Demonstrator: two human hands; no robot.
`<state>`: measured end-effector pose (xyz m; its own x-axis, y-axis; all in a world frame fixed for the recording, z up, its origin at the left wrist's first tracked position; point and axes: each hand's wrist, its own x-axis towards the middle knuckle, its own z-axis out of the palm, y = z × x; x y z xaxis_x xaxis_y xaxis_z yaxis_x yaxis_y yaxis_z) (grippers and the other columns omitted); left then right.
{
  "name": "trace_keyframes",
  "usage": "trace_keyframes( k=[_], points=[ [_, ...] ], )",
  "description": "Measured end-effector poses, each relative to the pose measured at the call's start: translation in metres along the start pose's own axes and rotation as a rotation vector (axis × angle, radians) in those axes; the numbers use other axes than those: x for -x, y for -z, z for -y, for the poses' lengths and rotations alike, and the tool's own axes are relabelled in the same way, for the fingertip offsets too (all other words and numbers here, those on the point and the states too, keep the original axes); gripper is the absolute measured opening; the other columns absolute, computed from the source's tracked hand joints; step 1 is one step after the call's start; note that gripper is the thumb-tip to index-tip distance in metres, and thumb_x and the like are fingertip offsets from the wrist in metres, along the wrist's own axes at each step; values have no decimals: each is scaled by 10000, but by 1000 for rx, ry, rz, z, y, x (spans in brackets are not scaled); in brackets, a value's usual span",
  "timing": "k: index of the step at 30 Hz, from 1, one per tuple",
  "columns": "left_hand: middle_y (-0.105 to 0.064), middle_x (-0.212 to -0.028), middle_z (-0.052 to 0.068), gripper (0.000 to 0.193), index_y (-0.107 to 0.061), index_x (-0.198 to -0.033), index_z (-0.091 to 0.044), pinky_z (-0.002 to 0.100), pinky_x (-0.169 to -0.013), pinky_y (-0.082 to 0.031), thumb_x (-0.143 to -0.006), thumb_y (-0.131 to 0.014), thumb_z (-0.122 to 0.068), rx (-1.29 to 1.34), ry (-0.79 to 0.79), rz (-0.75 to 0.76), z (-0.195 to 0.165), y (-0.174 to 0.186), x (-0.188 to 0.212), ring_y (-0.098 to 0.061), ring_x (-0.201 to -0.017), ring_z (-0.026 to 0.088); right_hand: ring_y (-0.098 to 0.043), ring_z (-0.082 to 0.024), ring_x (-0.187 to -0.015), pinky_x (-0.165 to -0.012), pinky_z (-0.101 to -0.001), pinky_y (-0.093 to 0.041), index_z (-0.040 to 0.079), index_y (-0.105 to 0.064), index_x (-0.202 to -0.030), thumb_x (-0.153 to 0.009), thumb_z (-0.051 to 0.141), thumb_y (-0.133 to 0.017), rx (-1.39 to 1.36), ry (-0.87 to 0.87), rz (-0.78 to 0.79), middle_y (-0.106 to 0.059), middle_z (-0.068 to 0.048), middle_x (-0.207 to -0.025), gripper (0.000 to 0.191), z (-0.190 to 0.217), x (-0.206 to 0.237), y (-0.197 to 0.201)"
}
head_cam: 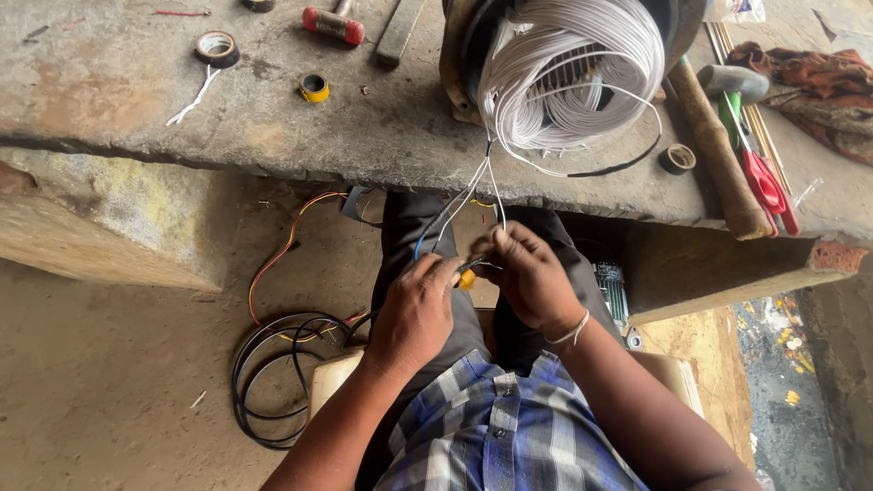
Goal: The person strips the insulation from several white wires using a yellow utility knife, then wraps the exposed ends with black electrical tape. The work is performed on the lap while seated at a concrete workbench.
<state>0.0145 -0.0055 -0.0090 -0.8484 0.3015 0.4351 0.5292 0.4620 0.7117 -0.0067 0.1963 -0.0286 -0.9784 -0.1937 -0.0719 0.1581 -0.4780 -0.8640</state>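
My left hand [416, 309] and my right hand [527, 273] meet over my lap, just below the workbench edge. The left hand grips a small yellow-handled tool [466, 278], its dark tip pointing to the right hand. The right hand pinches the ends of thin white wire leads [473, 186] that run up to a round motor stator [568, 64] wound with white coils on the stone workbench [273, 127]. A thin band circles my right wrist.
On the bench lie tape rolls [217, 46], a yellow tape roll [314, 87], a red-headed mallet [333, 25], a wooden-handled hammer [718, 150], red-handled scissors [766, 186] and a cloth [818, 86]. Black cable coils [273, 373] and orange wire [282, 250] lie on the dirt floor at left.
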Motion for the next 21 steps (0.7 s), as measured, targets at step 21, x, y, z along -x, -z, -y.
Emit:
trace_keyframes(
  k=[21],
  points=[
    [-706, -969, 169, 169, -595, -1139, 3, 414, -746, -586, -979, -605, -52, 124, -94, -168, 6, -14, 7, -717, -905, 347, -534, -58, -641, -575, -237, -456, 21, -642, -881, -1044, 227, -623, 838, 172, -40, -585, 9, -712, 264, 25, 66, -29]
  ],
)
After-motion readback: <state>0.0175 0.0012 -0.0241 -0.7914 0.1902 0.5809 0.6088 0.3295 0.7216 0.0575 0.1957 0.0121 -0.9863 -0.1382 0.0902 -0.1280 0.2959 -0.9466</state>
